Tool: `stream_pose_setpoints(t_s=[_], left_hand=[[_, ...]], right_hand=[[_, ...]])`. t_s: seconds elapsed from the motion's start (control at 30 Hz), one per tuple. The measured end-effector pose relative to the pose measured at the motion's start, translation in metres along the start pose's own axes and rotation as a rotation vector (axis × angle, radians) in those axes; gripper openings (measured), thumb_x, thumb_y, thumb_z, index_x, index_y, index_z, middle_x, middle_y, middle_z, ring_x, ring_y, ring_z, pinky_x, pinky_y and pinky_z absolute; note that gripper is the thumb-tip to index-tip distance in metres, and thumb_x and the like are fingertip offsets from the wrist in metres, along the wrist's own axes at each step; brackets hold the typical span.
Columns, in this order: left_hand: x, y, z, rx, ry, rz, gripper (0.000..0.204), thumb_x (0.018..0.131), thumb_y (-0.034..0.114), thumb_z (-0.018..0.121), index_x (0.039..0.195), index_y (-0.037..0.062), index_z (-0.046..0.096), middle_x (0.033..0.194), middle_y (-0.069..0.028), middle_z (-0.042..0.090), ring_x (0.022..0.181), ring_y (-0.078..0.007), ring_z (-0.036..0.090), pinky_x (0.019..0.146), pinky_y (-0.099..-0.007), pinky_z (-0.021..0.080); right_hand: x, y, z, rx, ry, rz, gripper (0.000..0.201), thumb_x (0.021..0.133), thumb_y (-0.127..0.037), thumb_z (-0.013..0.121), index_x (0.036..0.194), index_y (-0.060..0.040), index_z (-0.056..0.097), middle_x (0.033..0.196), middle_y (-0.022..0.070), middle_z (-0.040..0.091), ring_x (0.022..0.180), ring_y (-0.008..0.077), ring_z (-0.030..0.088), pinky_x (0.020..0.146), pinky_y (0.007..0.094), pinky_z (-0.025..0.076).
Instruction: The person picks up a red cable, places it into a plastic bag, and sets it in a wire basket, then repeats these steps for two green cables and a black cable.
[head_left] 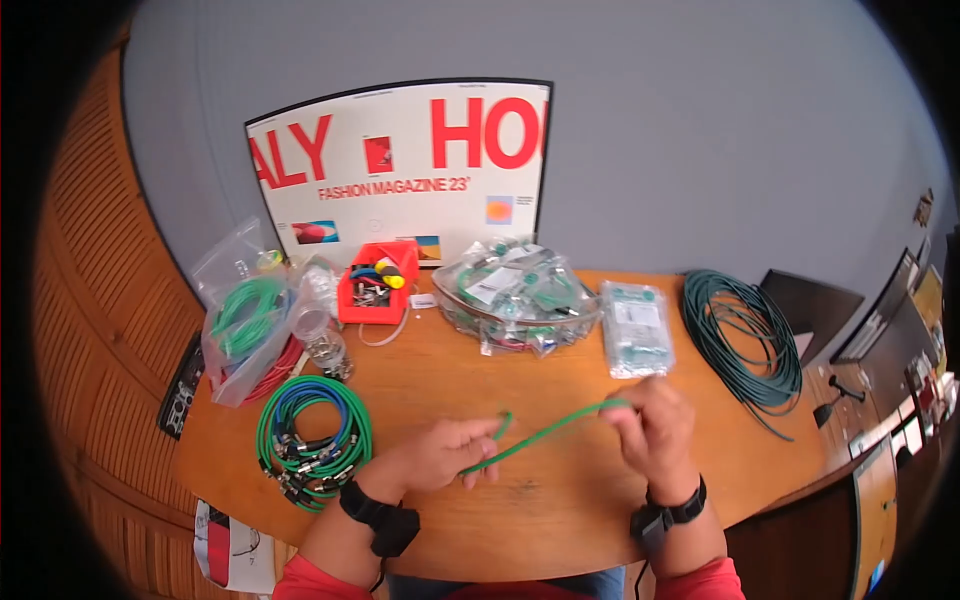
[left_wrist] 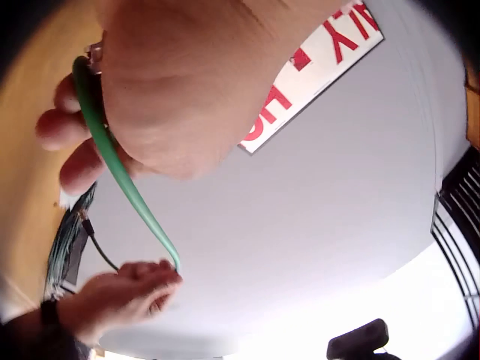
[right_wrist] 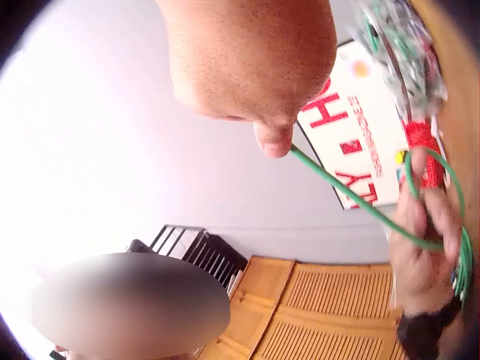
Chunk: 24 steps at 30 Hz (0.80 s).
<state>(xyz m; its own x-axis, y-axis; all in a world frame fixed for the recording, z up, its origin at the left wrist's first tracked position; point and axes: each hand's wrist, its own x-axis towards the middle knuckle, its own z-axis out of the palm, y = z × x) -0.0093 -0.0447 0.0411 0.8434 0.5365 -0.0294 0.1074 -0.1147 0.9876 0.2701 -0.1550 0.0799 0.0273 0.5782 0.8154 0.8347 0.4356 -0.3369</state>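
Observation:
A green cable (head_left: 550, 428) stretches between the two hands above the front of the table. My left hand (head_left: 450, 450) holds one part of it between thumb and fingers, and a short bend of cable sticks up past the fingertips. In the left wrist view a metal piece (left_wrist: 94, 56) shows beside the cable at the left fingers. My right hand (head_left: 655, 420) grips the other part, its fingers curled and the thumb against the cable. Beyond the right hand, a cable end with a dark connector (left_wrist: 88, 225) sticks out in the left wrist view.
Coiled green and blue cables with connectors (head_left: 315, 440) lie at left, near a bag of cables (head_left: 245, 320) and a jar (head_left: 322, 345). Behind are a red bin (head_left: 375, 310), a heap of bagged parts (head_left: 515, 295) and a clear packet (head_left: 638, 330). A dark cable coil (head_left: 740, 340) lies right.

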Motion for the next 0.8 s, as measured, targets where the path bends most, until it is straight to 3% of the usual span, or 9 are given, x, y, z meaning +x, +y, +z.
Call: stream_pose_setpoints(t_s=[0.07,0.17,0.4,0.5,0.57,0.6,0.67,0.7,0.8], left_hand=[[-0.005,0.019,0.011,-0.274,-0.192,-0.116,0.048,0.106,0.026,0.049,0.143,-0.0043,0.047,0.086,-0.0087,0.067,0.067,-0.0157,0.062,0.066,-0.0298,0.051],[-0.005,0.017,0.012,-0.507,-0.181,-0.012,0.042,0.105,0.025,0.050,0.132,-0.0066,0.056,0.075,-0.0070,0.061,0.065,-0.0197,0.062,0.066,-0.0327,0.051],[-0.004,0.000,-0.003,-0.728,-0.396,0.031,0.042,0.102,0.026,0.052,0.126,-0.0068,0.060,0.066,-0.0029,0.049,0.062,-0.0215,0.059,0.061,-0.0327,0.046],[-0.003,-0.002,-0.003,-0.851,-0.249,0.183,0.044,0.102,0.029,0.053,0.129,-0.0046,0.059,0.069,-0.0027,0.049,0.068,-0.0197,0.060,0.059,-0.0323,0.043],[0.000,0.001,0.002,-0.912,0.159,0.358,0.044,0.102,0.029,0.054,0.134,-0.0016,0.056,0.077,-0.0036,0.054,0.073,-0.0182,0.061,0.063,-0.0325,0.047],[0.002,0.003,0.002,-0.909,0.163,0.363,0.044,0.102,0.029,0.054,0.134,-0.0016,0.056,0.077,-0.0036,0.054,0.073,-0.0182,0.061,0.063,-0.0325,0.047],[0.005,0.004,0.000,-0.587,0.500,0.412,0.047,0.104,0.028,0.054,0.141,0.0002,0.049,0.090,-0.0063,0.063,0.080,-0.0174,0.063,0.072,-0.0323,0.051],[0.005,0.000,0.000,-0.587,0.509,0.411,0.047,0.104,0.028,0.054,0.141,0.0002,0.049,0.090,-0.0063,0.063,0.080,-0.0174,0.063,0.072,-0.0323,0.051],[0.012,-0.018,-0.002,0.158,0.540,0.289,0.049,0.105,0.024,0.051,0.145,-0.0026,0.041,0.108,-0.0120,0.069,0.084,-0.0174,0.066,0.078,-0.0312,0.053]], right_hand=[[0.002,0.025,-0.005,-0.110,0.053,0.075,0.026,0.079,-0.033,0.082,0.080,-0.0091,0.070,0.069,0.0055,0.061,0.058,0.0254,0.058,0.052,0.0354,0.044],[0.002,0.047,-0.002,-0.235,0.112,0.169,0.033,0.077,-0.038,0.083,0.079,-0.0073,0.069,0.067,0.0058,0.059,0.059,0.0258,0.058,0.053,0.0353,0.045],[0.002,0.057,0.007,-0.211,0.090,0.334,0.029,0.085,-0.036,0.078,0.085,-0.0080,0.071,0.077,0.0093,0.067,0.069,0.0306,0.065,0.059,0.0397,0.049],[-0.021,0.067,0.031,-0.140,-0.215,0.372,0.024,0.092,-0.031,0.069,0.088,-0.0081,0.072,0.084,0.0138,0.070,0.075,0.0357,0.067,0.065,0.0442,0.052],[-0.032,0.046,0.047,-0.165,-0.515,0.263,0.021,0.096,-0.026,0.061,0.093,-0.0073,0.071,0.086,0.0172,0.069,0.079,0.0385,0.067,0.070,0.0468,0.053],[-0.034,0.031,0.054,-0.104,-0.642,0.203,0.020,0.096,-0.023,0.059,0.095,-0.0062,0.069,0.086,0.0178,0.068,0.080,0.0383,0.067,0.071,0.0468,0.054],[-0.042,-0.004,0.062,0.061,-0.796,0.097,0.019,0.097,-0.021,0.056,0.096,-0.0043,0.065,0.084,0.0178,0.067,0.081,0.0378,0.067,0.072,0.0472,0.054],[-0.045,-0.020,0.064,0.162,-0.819,0.054,0.019,0.097,-0.021,0.056,0.096,-0.0036,0.064,0.083,0.0172,0.066,0.082,0.0375,0.067,0.071,0.0477,0.054],[-0.035,-0.059,0.050,0.121,-0.912,-0.077,0.020,0.095,-0.024,0.060,0.091,-0.0052,0.064,0.081,0.0136,0.064,0.079,0.0333,0.067,0.068,0.0445,0.053]])
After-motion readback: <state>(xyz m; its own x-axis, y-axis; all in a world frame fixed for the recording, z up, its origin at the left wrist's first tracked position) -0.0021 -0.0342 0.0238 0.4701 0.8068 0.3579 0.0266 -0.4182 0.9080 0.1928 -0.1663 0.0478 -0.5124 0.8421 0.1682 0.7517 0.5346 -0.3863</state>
